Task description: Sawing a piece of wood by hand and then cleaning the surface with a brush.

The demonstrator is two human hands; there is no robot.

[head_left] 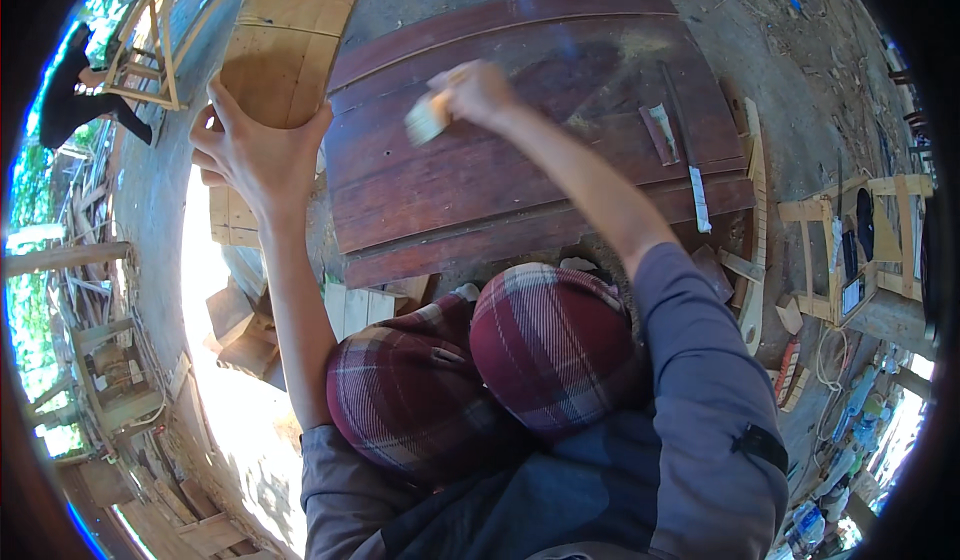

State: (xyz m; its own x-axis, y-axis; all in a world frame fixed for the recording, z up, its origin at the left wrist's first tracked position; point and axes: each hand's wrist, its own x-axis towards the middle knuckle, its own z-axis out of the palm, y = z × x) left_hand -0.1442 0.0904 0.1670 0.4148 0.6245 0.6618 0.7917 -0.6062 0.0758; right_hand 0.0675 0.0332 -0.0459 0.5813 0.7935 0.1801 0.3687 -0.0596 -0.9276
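My left hand (255, 145) grips a pale wooden block (292, 35) by its near end, thumb on the right edge and fingers on the left. A thin seam crosses the block, which is raised at the far left corner of a dark red-brown wooden panel (520, 160). Over the panel's left half, my right hand (475, 92) is closed around a wide brush (428, 120) with pale bristles. The brush is slightly blurred; whether its bristles touch the panel I cannot tell.
On the panel's right lie a long thin dark strip with a pale end (699, 200) and a small flat piece (659, 134). Wooden offcuts (242, 330) sit at the left. A wooden frame (850, 245) stands at the right; a person (80, 95) is at the far left.
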